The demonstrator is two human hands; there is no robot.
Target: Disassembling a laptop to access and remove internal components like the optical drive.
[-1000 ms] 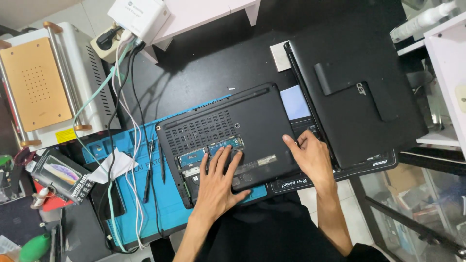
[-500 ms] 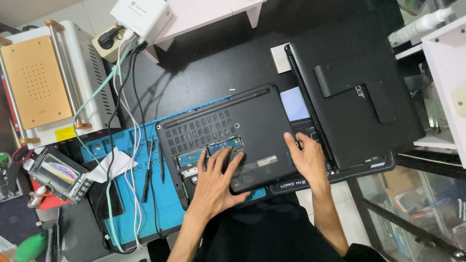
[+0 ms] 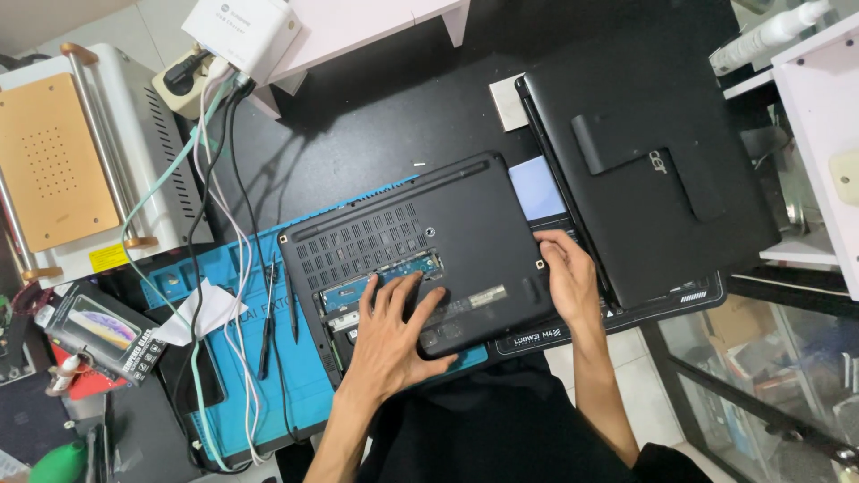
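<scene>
Change: since a second ago our right hand (image 3: 570, 282) has slid from the laptop's (image 3: 420, 255) near right corner a little up along its right edge; the left hand (image 3: 389, 333) has stayed put, and the laptop itself has not shifted
Meaning: we judge both hands are now steadying the upturned laptop, with the right one feeling along the seam of the bottom cover
Left hand: lies flat, fingers spread wide, palm pressing on the laptop's near edge beside the opening where a blue circuit board (image 3: 380, 277) shows; it grasps nothing
Right hand: fingers loosely curled against the right edge, touching it; whether they hook under the rim we cannot tell
Laptop: bottom up on the blue work mat (image 3: 215, 358), slightly turned, vents to the left
Around: a second closed black laptop (image 3: 653, 170) lies just to the right, partly over a dark mat; two slim black tools (image 3: 267, 317) rest on the blue mat to the left, with cables (image 3: 219, 224) trailing across them; a white machine with an orange plate (image 3: 54, 161) stands far left
In the way: the second laptop crowds the right hand, leaving little room along that edge
</scene>
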